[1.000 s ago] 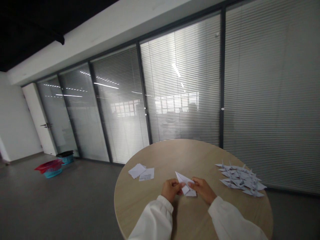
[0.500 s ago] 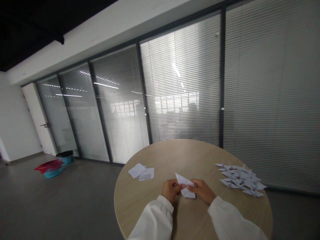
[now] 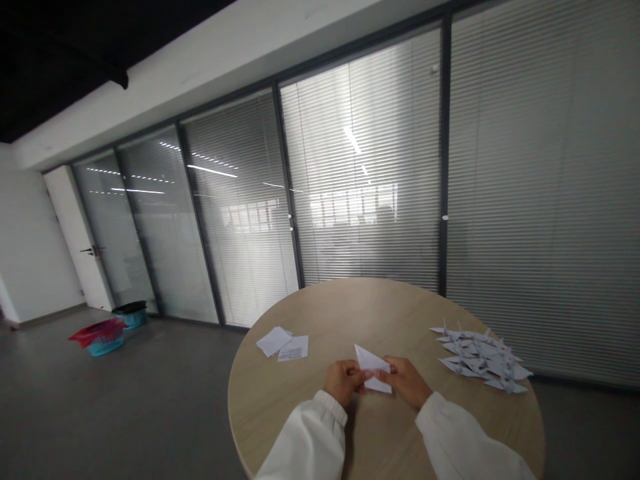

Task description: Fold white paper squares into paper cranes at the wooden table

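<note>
Between my two hands is a folded piece of white paper [image 3: 371, 361], with a pointed corner standing up at its far left. My left hand [image 3: 343, 381] pinches the paper's left side, thumb on top. From the right, my right hand [image 3: 406, 381] grips the other side, its thumb laid across the middle near the left thumb. Fingers beneath the paper are hidden. A pile of folded white paper cranes [image 3: 483, 360] lies on the table to the right. Off to the left are several flat paper squares [image 3: 274, 341], one of them printed with text.
The round wooden table [image 3: 360, 300] stands close to a glass partition with blinds [image 3: 370, 167]. On the floor at left are a blue basket with a red liner [image 3: 104, 339] and another with a black liner [image 3: 133, 315], near a white door [image 3: 77, 233].
The folded paper has tilted and shifted slightly to the right in my fingers, and less of its near edge shows. Both hands have stayed almost in place.
</note>
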{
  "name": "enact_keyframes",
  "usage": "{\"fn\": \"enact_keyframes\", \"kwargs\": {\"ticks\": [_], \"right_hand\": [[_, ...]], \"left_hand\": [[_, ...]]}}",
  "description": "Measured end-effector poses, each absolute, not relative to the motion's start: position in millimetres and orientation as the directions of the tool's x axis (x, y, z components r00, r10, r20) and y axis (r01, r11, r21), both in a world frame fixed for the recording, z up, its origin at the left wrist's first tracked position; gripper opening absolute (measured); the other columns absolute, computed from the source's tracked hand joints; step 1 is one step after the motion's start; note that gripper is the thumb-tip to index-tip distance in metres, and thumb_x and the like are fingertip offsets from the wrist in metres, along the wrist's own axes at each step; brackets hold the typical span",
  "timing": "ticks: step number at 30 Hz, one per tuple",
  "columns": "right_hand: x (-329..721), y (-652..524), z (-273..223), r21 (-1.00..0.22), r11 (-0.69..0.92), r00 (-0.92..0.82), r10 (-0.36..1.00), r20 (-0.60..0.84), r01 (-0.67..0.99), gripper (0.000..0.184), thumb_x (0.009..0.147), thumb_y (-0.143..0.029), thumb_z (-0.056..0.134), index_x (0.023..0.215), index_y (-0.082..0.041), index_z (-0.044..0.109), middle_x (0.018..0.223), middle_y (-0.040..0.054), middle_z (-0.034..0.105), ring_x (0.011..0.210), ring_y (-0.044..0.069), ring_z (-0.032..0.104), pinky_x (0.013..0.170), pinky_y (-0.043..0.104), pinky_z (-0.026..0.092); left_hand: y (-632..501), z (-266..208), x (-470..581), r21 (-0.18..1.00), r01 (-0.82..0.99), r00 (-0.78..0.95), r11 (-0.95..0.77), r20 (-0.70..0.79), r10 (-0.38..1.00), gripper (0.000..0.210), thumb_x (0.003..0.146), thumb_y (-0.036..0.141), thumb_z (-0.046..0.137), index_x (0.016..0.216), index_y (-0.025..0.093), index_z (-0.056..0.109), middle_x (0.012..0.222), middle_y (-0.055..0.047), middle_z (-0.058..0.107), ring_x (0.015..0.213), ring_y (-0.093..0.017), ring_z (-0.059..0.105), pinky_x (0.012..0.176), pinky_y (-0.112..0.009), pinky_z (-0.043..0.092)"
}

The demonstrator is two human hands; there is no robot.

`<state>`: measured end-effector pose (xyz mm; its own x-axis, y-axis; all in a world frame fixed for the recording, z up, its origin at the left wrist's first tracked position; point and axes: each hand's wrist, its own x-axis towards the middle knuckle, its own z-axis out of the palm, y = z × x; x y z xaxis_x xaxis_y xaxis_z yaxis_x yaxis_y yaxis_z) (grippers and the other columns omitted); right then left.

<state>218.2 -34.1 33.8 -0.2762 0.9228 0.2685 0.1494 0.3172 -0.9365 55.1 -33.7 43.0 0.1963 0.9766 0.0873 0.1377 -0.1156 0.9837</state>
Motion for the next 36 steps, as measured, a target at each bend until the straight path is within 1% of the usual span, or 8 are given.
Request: {"fn": "enact_keyframes", "kwargs": {"ticks": [7,12,14,17,20,28,33,36], "right_hand": [[216.8,-34.1,34.6,-0.951,0.289,-0.262,0.931,0.253,0.11,0.036,0.065,-0.043,0.06,0.081,-0.01,0.063,0.069,0.0059,0.067,0.063,0.019,0.061,0.054,0.026,0.046],[218.4,-34.0,35.2,-0.961,0.274,-0.259,0.932,0.254,0.042,0.04,0.064,-0.047,0.06,0.081,-0.011,0.062,0.071,0.0061,0.068,0.064,0.019,0.061,0.058,0.027,0.046],[218.1,-35.4,37.0,-0.962,0.269,-0.26,0.933,0.249,0.045,0.041,0.064,-0.048,0.06,0.08,-0.011,0.062,0.07,0.0057,0.068,0.063,0.019,0.061,0.057,0.026,0.046],[217.1,-37.7,39.8,-0.958,0.279,-0.249,0.934,0.256,0.06,0.04,0.064,-0.048,0.06,0.08,-0.011,0.063,0.07,0.0054,0.067,0.062,0.018,0.06,0.055,0.026,0.045],[216.8,-38.2,41.1,-0.955,0.288,-0.231,0.936,0.267,0.064,0.039,0.065,-0.047,0.06,0.08,-0.01,0.063,0.069,0.0053,0.066,0.062,0.018,0.059,0.055,0.025,0.043],[219.0,-35.9,39.7,-0.952,0.304,-0.207,0.934,0.29,0.039,0.039,0.065,-0.046,0.06,0.08,-0.01,0.063,0.07,0.0058,0.066,0.065,0.019,0.059,0.057,0.027,0.044],[218.9,-32.6,36.1,-0.952,0.305,-0.226,0.928,0.295,0.008,0.039,0.065,-0.048,0.06,0.078,-0.011,0.062,0.069,0.0052,0.064,0.066,0.02,0.059,0.058,0.028,0.045],[219.4,-29.7,33.3,-0.956,0.293,-0.222,0.933,0.283,0.012,0.041,0.066,-0.052,0.056,0.074,-0.012,0.061,0.066,0.004,0.063,0.063,0.019,0.058,0.057,0.027,0.044]], "left_hand": [[-34.9,42.6,57.8,0.982,0.143,0.175,-0.12,0.094,0.98,0.044,0.049,0.055,0.065,0.054,0.013,0.052,0.046,0.001,0.054,0.044,-0.013,0.053,0.046,-0.024,0.041],[-36.9,40.6,56.9,0.966,0.216,0.277,-0.139,0.076,0.958,0.046,0.06,0.06,0.053,0.056,0.014,0.05,0.047,0.0,0.056,0.042,-0.011,0.051,0.046,-0.024,0.04],[-37.7,40.8,55.3,0.923,0.309,0.283,-0.229,0.14,0.949,0.045,0.066,0.059,0.047,0.054,0.015,0.048,0.045,0.001,0.053,0.042,-0.01,0.048,0.046,-0.022,0.037],[-37.0,41.2,53.0,0.796,0.485,0.256,-0.361,0.266,0.929,0.044,0.074,0.053,0.04,0.052,0.017,0.048,0.042,0.003,0.048,0.044,-0.01,0.046,0.049,-0.021,0.034],[-35.7,41.6,52.4,0.717,0.579,0.237,-0.389,0.308,0.921,0.04,0.078,0.048,0.037,0.053,0.018,0.048,0.04,0.003,0.045,0.044,-0.011,0.046,0.051,-0.022,0.033],[-37.1,40.3,55.0,0.785,0.461,0.291,-0.414,0.307,0.906,0.037,0.079,0.048,0.036,0.063,0.017,0.05,0.049,0.003,0.047,0.049,-0.011,0.044,0.052,-0.021,0.033],[-36.8,43.6,53.3,0.711,0.529,0.261,-0.463,0.383,0.886,0.037,0.08,0.044,0.035,0.058,0.017,0.048,0.053,0.001,0.048,0.054,-0.012,0.045,0.055,-0.022,0.033],[-35.2,44.0,51.9,0.701,0.544,0.253,-0.462,0.388,0.886,0.036,0.08,0.043,0.036,0.057,0.018,0.048,0.056,-0.001,0.05,0.057,-0.013,0.046,0.056,-0.022,0.033]]}}
